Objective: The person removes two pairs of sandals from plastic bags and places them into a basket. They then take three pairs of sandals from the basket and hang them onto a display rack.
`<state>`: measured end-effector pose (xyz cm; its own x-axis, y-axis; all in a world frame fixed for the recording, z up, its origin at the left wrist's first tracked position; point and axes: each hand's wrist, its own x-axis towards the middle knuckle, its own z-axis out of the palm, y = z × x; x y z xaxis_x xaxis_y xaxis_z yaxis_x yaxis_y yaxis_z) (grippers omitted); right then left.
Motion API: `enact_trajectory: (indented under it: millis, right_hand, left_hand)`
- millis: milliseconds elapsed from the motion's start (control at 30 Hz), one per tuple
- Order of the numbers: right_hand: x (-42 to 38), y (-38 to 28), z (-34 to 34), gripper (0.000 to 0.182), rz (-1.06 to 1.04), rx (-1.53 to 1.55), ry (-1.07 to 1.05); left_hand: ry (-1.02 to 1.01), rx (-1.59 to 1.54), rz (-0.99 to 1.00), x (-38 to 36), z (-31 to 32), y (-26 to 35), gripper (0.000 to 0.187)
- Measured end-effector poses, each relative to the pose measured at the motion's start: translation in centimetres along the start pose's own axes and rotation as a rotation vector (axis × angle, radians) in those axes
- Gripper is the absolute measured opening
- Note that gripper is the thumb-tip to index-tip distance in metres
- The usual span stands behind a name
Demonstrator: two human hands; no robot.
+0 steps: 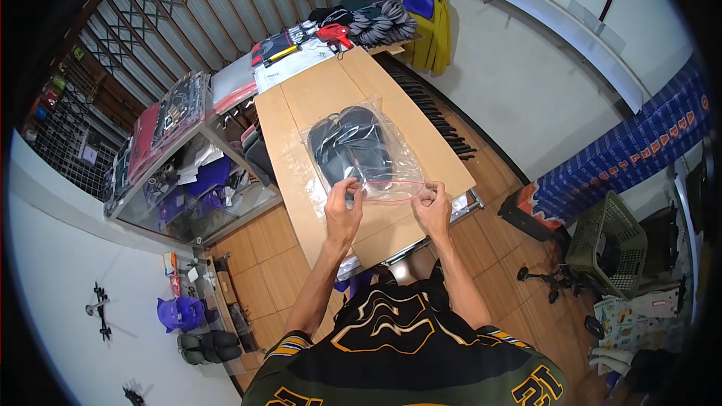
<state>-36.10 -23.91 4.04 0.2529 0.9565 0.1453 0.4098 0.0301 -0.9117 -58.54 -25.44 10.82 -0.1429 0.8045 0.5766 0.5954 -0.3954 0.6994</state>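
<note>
Clear bag (404, 159) of dark contents (347, 144) lies on counter (312, 79), just beyond the fingers, long axis apparently pointing away. Left hand (344, 210) and right hand (434, 210), about equally near, pinch its near edge; red strip (392, 181) spans between.

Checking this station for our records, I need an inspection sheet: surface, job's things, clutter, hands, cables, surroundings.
Surface: pale wooden table, bare around the work.
Job's things: clear bag lying on the table, dark item inside, exact kind unclear; thin red band at the bag's near end.
Clutter: red tool, yellow tool and folded clothes at the far end.
Hands: left hand and right hand at the near end, fingers looking pinched at either end of the red band.
Cables: nothing seen on the table.
Surroundings: display case on the left, metal gate behind, green crate on the right.
</note>
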Motion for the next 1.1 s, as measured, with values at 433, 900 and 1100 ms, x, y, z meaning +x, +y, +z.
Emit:
enact_trajectory:
  millis: [433,900,1100]
  right_hand:
    - [0.2,0.8,0.0,0.049,-0.023,-0.015,-0.075]
    - [-0.1,-0.8,-0.6,0.047,0.016,0.014,-0.104]
    - [0.0,-0.6,-0.6,0.045,0.027,0.024,-0.123]
  left_hand:
    - [-0.089,0.036,-0.1,-3.1,-1.6,-0.7,0.026]
    - [-0.124,0.078,-0.11,-4.6,-3.4,-0.7,0.036]
    - [-0.08,0.011,-0.185,-5.2,-4.9,-2.1,0.028]
